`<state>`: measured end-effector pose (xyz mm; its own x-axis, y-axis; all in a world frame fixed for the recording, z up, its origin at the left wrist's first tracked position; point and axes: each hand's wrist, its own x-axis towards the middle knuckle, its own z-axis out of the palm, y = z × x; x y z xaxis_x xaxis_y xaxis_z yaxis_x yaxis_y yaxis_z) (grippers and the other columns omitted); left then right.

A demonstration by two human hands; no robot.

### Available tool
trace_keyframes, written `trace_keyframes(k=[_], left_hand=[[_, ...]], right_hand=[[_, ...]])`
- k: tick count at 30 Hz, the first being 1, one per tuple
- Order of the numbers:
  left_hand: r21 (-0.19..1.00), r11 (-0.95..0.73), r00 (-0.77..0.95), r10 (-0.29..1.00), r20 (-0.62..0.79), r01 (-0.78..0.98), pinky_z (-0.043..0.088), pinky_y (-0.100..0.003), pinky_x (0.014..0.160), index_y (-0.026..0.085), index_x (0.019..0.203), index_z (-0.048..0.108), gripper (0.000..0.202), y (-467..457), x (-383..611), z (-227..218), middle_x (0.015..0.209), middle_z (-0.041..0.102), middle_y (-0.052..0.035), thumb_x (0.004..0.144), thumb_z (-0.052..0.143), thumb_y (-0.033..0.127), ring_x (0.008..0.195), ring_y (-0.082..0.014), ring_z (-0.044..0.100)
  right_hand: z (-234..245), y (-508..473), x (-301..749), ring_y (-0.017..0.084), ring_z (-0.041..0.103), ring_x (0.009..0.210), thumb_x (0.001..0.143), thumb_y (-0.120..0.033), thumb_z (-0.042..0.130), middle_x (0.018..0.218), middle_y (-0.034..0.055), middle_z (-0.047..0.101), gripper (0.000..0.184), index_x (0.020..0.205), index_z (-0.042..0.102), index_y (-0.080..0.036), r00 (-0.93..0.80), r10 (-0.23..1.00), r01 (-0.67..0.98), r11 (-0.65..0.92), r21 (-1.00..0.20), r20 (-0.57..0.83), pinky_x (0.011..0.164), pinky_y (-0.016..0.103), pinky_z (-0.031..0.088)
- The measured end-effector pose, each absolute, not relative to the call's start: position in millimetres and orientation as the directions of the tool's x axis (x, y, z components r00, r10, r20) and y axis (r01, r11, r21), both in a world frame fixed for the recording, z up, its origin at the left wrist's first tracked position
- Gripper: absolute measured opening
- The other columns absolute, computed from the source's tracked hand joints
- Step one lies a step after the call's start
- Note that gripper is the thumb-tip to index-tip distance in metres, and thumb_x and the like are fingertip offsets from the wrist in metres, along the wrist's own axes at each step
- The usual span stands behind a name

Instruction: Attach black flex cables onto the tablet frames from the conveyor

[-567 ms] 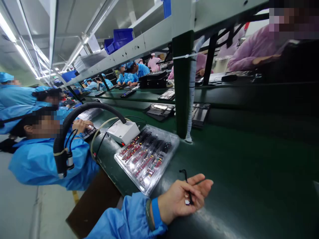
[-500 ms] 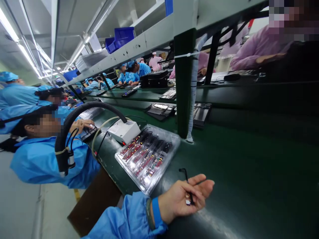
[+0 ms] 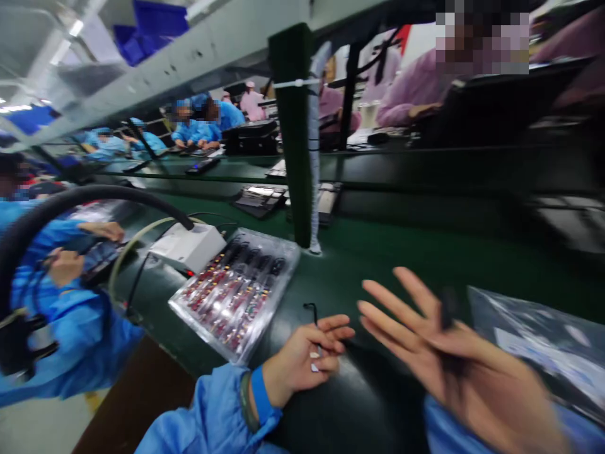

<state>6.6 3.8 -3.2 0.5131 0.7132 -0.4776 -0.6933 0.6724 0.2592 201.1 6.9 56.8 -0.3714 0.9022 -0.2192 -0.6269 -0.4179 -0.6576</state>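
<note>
My left hand (image 3: 305,358) rests palm-up on the dark green belt (image 3: 392,252), fingers curled around a thin black bent tool (image 3: 313,312) and a small white part. My right hand (image 3: 439,343) is raised above the belt in front of me, fingers spread, with a small dark piece (image 3: 447,306) near its thumb; it is blurred by motion. A clear plastic tray (image 3: 236,291) with rows of small red and black parts lies just left of my left hand.
A white box (image 3: 189,246) with a black hose (image 3: 85,202) stands behind the tray. A clear plastic bag (image 3: 534,340) lies at the right. A dark green post (image 3: 293,132) rises mid-belt. Workers in blue sit at left, others in pink across the line.
The view has swung to the right. My right hand has come into view, raised and spread. My left hand's fingers have curled in more around the black tool.
</note>
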Motion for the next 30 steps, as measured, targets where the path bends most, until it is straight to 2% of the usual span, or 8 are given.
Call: trace_keyframes(k=[3, 7, 16, 18, 22, 24, 26, 30], left_hand=[[0.271, 0.67, 0.486, 0.709, -0.512, -0.691, 0.016, -0.011, 0.032, 0.008, 0.095, 0.068, 0.042, 5.4, 8.0, -0.4, 0.083, 0.068, -0.0075, 0.059, 0.052, -0.006, 0.047, -0.0029, 0.05], [0.312, 0.69, 0.471, 0.693, -0.546, -0.653, 0.018, -0.012, 0.032, 0.006, 0.096, 0.067, 0.035, 4.8, 10.8, 4.3, 0.082, 0.068, -0.0091, 0.063, 0.058, 0.002, 0.053, -0.0078, 0.057], [0.372, 0.671, 0.436, 0.718, -0.542, -0.642, 0.02, -0.011, 0.03, 0.004, 0.096, 0.065, 0.028, 1.5, 11.8, -2.1, 0.08, 0.067, -0.0085, 0.068, 0.059, 0.005, 0.052, -0.0073, 0.056], [0.377, 0.679, 0.412, 0.704, -0.579, -0.63, 0.021, -0.011, 0.03, 0.004, 0.096, 0.065, 0.028, 1.7, 12.4, -1.0, 0.077, 0.065, -0.0079, 0.07, 0.057, 0.004, 0.051, -0.0073, 0.054], [0.386, 0.694, 0.348, 0.669, -0.656, -0.607, 0.021, -0.012, 0.028, 0.004, 0.094, 0.063, 0.023, 3.9, 14.2, 2.4, 0.071, 0.061, -0.0053, 0.074, 0.051, 0.002, 0.047, -0.0064, 0.049], [0.393, 0.696, 0.334, 0.665, -0.667, -0.601, 0.022, -0.012, 0.028, 0.005, 0.093, 0.063, 0.022, 5.1, 15.0, 3.4, 0.069, 0.059, -0.0043, 0.077, 0.048, 0.002, 0.045, -0.0061, 0.048], [0.4, 0.702, 0.334, 0.662, -0.671, -0.59, 0.023, -0.012, 0.027, 0.005, 0.093, 0.062, 0.022, 5.6, 15.6, 3.9, 0.068, 0.057, -0.0039, 0.079, 0.045, 0.001, 0.044, -0.0059, 0.046], [0.413, 0.719, 0.338, 0.653, -0.678, -0.559, 0.025, -0.012, 0.026, 0.005, 0.094, 0.061, 0.024, 4.6, 17.3, 5.0, 0.068, 0.055, -0.0032, 0.082, 0.042, 0.0, 0.042, -0.0054, 0.043]], right_hand=[[47.0, 13.8, 191.9, 0.025, 0.056, 0.119, 0.072, -0.019, 0.056, 0.126, 0.008, 0.061, 0.067, 0.135, 0.039, -0.031, -0.389, 0.877, -0.707, -0.481, -0.518, -0.284, 0.105, 0.047, 0.038], [36.2, 20.2, 186.6, 0.022, 0.056, 0.12, 0.076, -0.018, 0.051, 0.125, 0.0091, 0.063, 0.056, 0.131, 0.047, -0.026, -0.387, 0.869, -0.756, -0.491, -0.433, -0.308, 0.109, 0.044, 0.033], [20.6, 19.6, 179.3, 0.02, 0.066, 0.101, 0.084, -0.034, 0.058, 0.114, 0.0103, 0.069, 0.03, 0.107, 0.065, -0.018, -0.349, 0.904, -0.768, -0.427, -0.477, -0.248, 0.089, 0.034, 0.051], [17.4, 12.8, 182.3, 0.012, 0.067, 0.068, 0.084, -0.041, 0.061, 0.101, 0.0112, 0.073, 0.029, 0.095, 0.067, -0.015, -0.249, 0.938, -0.753, -0.343, -0.561, -0.24, 0.063, 0.022, 0.054], [13.0, -12.8, 208.1, -0.001, 0.031, 0.027, 0.079, -0.061, 0.06, 0.06, 0.0047, 0.069, 0.046, 0.078, 0.063, -0.015, 0.072, 0.963, -0.674, -0.146, -0.724, -0.26, 0.028, 0.009, 0.021], [11.1, -31.2, 231.4, -0.001, 0.031, 0.024, 0.075, -0.066, 0.062, 0.055, 0.002, 0.067, 0.049, 0.076, 0.061, -0.017, 0.284, 0.928, -0.618, -0.015, -0.786, -0.241, 0.026, 0.009, 0.022], [8.6, -52.9, 258.9, 0.003, 0.045, 0.031, 0.069, -0.058, 0.073, 0.064, 0.003, 0.071, 0.044, 0.075, 0.061, -0.017, 0.487, 0.848, -0.525, 0.094, -0.846, -0.208, 0.032, 0.011, 0.037], [-2.7, -98.2, 308.2, 0.01, 0.069, 0.068, 0.056, -0.032, 0.089, 0.1, 0.0062, 0.073, 0.038, 0.083, 0.067, -0.016, 0.683, 0.695, -0.411, 0.113, -0.904, -0.224, 0.063, 0.014, 0.057]])
